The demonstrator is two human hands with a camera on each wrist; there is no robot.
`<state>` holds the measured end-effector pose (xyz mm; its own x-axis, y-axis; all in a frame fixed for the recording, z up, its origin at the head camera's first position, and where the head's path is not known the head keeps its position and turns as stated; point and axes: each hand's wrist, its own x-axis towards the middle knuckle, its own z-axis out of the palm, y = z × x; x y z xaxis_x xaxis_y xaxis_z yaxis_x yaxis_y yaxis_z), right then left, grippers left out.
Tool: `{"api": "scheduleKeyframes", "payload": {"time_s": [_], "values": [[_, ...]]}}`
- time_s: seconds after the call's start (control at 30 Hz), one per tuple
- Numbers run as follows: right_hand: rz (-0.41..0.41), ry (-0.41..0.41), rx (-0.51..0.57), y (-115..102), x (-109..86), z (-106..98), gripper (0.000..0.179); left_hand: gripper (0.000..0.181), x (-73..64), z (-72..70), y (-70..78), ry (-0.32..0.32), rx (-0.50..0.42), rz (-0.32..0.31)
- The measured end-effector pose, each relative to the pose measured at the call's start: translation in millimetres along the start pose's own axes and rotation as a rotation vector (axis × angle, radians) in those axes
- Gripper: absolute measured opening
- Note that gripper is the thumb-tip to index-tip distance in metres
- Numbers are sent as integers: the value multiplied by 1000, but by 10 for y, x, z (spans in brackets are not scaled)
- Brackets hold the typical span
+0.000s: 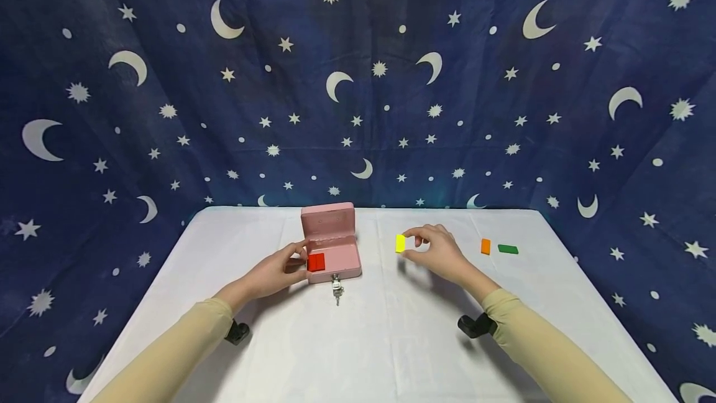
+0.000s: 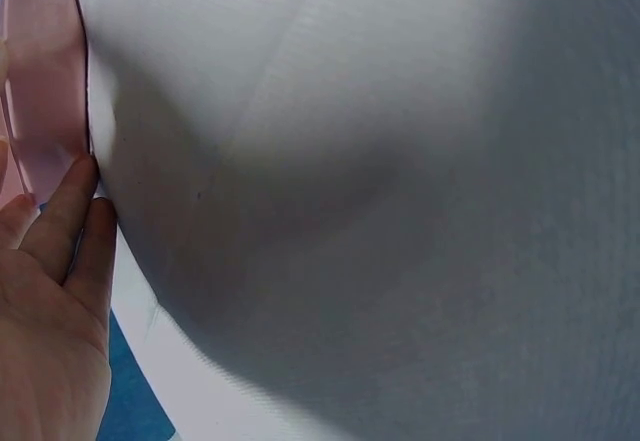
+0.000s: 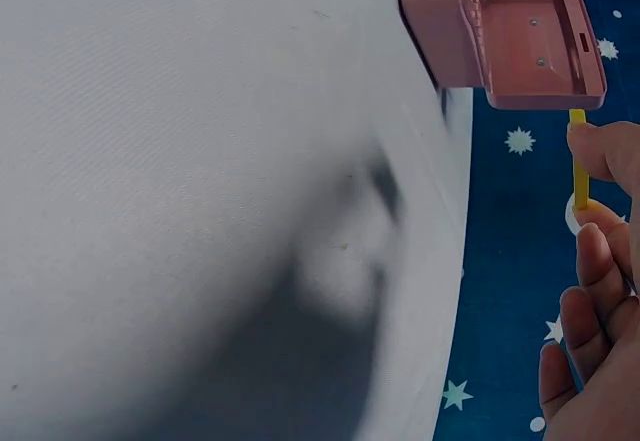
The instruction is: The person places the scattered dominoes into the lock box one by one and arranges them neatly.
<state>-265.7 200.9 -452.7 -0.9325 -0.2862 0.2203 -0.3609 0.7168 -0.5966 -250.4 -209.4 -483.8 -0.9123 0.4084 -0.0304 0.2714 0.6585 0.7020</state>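
Note:
A pink metal cash box [image 1: 344, 257] stands on the table with its lid [image 1: 329, 220] raised at the back. Red domino blocks [image 1: 316, 262] lie side by side in its left part. My left hand [image 1: 279, 268] holds the box by its left side, thumb near the front corner and fingers farther back; in the left wrist view, fingertips [image 2: 82, 173] touch the pink wall. To the right of the box, my right hand [image 1: 439, 250] pinches a thin yellow domino block [image 1: 400, 244] upright above the table, between thumb and fingers, as the right wrist view [image 3: 580, 161] also shows.
An orange domino block [image 1: 485, 246] and a green one [image 1: 508, 249] lie on the white tablecloth [image 1: 386, 341] right of my right hand. Keys [image 1: 337, 291] hang from the lock at the box's front. A dark blue curtain [image 1: 358, 111] with moons and stars surrounds the table.

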Motion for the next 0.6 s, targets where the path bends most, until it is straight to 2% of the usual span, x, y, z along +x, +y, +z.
{"api": "scheduleKeyframes", "payload": {"time_s": [0.37,0.6], "values": [[-51,9,17,-90,99,26,39,37,-19,-5,-25,1,-2,0],[-54,-32,46,-117,145,66,39,41,-9,9,-9,1,-12,13]]}}
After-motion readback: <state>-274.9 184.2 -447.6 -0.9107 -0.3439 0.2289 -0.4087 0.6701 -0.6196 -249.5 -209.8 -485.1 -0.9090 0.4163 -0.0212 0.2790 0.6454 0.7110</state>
